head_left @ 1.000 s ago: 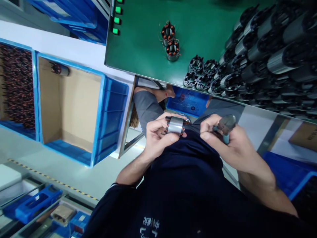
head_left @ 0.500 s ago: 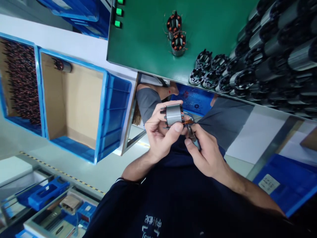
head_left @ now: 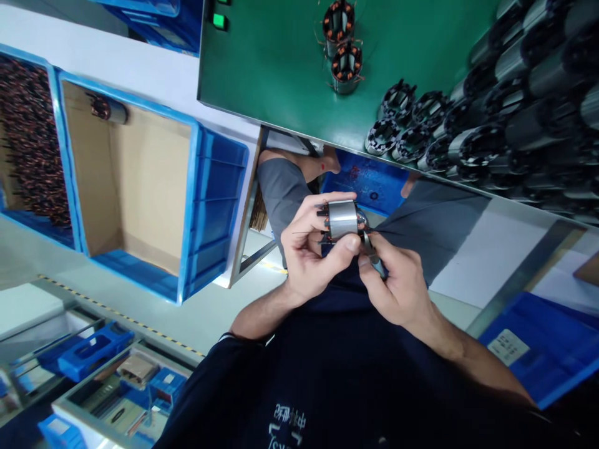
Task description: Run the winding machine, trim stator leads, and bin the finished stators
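Just above the middle of the frame, the left hand [head_left: 311,259] grips a motor stator [head_left: 343,219], its fingers curled behind the bright steel body and its thumb pressed along the lower edge near the right end. The stator lies on its side, dark prongs pointing left and bits of copper winding at its right end, with a thin wire trailing out to the left. The right hand [head_left: 397,280] is closed around pliers [head_left: 379,267], thumb and forefinger pinching them near the head; the tip sits right at the stator's right end, though whether its jaws are parted is too small to tell. Both hands are held over the person's lap, below the front edge of the green counter [head_left: 281,75]. On that counter, two wound stators [head_left: 345,78] stand close together at the top centre, and a dense group of unwound stator cores [head_left: 538,121] fills the upper right. At the left, a cardboard-lined blue bin [head_left: 216,193] has a single copper-wound stator [head_left: 112,111] lying near its upper left corner, while a second blue bin [head_left: 42,234] at the far left edge is packed with copper-wound parts [head_left: 32,149]. A blue tray [head_left: 358,184] shows beneath the counter, and a labelled blue crate [head_left: 545,349] occupies the lower right.
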Tool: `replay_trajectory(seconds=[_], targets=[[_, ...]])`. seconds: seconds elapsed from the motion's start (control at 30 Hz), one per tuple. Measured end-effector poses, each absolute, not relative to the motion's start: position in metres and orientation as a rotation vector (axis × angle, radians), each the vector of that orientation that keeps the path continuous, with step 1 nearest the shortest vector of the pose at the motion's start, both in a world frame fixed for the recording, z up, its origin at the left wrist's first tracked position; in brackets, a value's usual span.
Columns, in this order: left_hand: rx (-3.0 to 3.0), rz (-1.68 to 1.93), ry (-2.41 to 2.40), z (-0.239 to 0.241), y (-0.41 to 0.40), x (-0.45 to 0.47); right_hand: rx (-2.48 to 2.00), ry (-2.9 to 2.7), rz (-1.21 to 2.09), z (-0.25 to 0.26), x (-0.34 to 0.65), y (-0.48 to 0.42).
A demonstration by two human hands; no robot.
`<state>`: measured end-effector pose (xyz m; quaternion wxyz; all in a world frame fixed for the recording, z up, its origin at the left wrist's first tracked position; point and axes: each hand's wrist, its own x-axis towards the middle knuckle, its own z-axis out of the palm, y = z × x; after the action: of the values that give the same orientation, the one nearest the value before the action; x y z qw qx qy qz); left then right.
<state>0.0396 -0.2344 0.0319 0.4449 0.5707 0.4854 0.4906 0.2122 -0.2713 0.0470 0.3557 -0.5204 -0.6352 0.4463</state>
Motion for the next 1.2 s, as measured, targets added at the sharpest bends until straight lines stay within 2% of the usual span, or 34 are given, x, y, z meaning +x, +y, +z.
replay_trajectory(seconds=[0.17, 0.27, 0.37, 0.47, 0.6, 0.83, 1.0, 1.1, 1.2], targets=[[1.02, 1.266, 1.237, 0.018, -0.228, 0.005, -1.512, -1.591, 1.283, 0.031, 0.227, -0.275], [0.905, 1.31, 1.42, 0.019, -0.208, -0.07, -1.714, -1.562, 1.276, 0.007, 0.25, -0.286], [1.136, 1.321, 1.77, 0.028, -0.171, -0.177, -1.897, -1.571, 1.34, -0.024, 0.274, -0.298], [1.513, 0.874, 2.3, 0.034, -0.123, -0.276, -2.013, -1.577, 1.482, -0.045, 0.287, -0.306], [1.43, 0.645, 2.541, 0.025, -0.065, -0.344, -1.992, -1.603, 1.561, -0.051, 0.278, -0.307], [1.392, 0.603, 2.672, 0.009, -0.035, -0.349, -1.828, -1.697, 1.558, -0.045, 0.248, -0.309], [1.704, 1.095, 2.525, 0.003, -0.027, -0.342, -1.8, -1.65, 1.544, -0.051, 0.241, -0.319], [2.181, 1.3, 2.23, 0.001, -0.02, -0.286, -1.785, -1.642, 1.588, -0.05, 0.235, -0.318], [2.59, 1.035, 1.722, 0.004, -0.023, -0.18, -1.734, -1.69, 1.613, -0.042, 0.226, -0.309]])
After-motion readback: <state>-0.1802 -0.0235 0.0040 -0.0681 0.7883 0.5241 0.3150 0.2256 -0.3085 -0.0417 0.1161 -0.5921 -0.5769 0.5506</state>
